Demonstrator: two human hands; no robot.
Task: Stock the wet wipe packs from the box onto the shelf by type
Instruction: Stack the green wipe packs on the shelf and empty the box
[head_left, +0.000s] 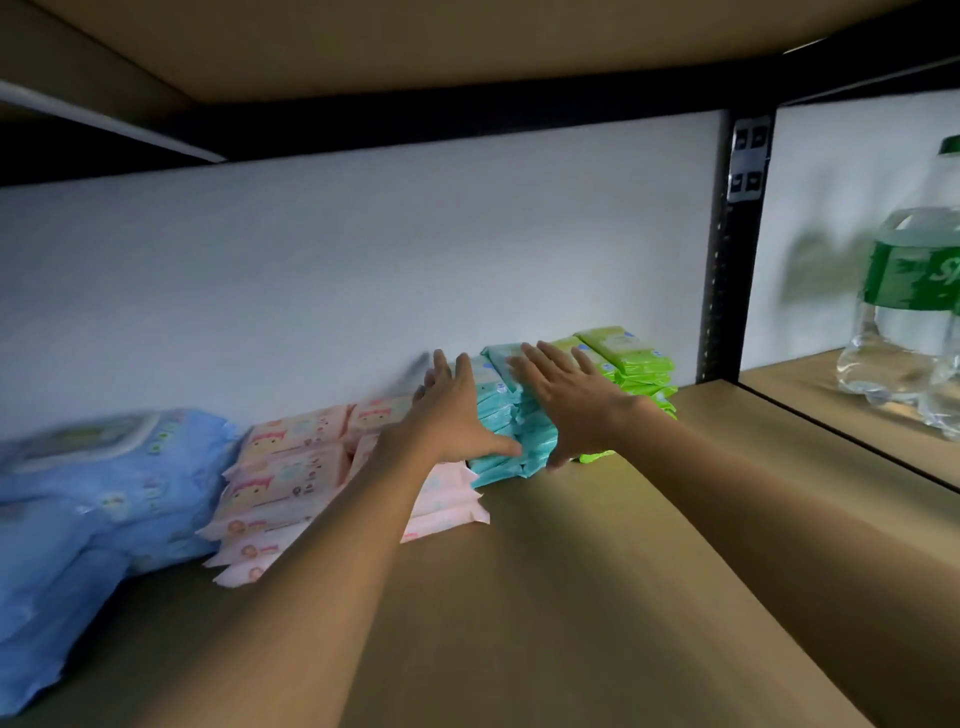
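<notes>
left hand and right hand, fingers spread flat, press the stack of teal plastic wipe packs at 12 o'clock on the tan shelf board. square edges gently; keep clear of the lime green packs at 1 o'clock.

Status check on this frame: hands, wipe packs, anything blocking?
Both hands open: left hand and right hand flat against the teal pack stack. Pink stack left, green stack right. Nothing blocking.

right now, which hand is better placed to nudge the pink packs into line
Left. The left hand rests on the teal stack's left side, directly above the pink packs. The right hand lies on the teal stack's far side, beside the green packs, and would have to cross over.
</notes>
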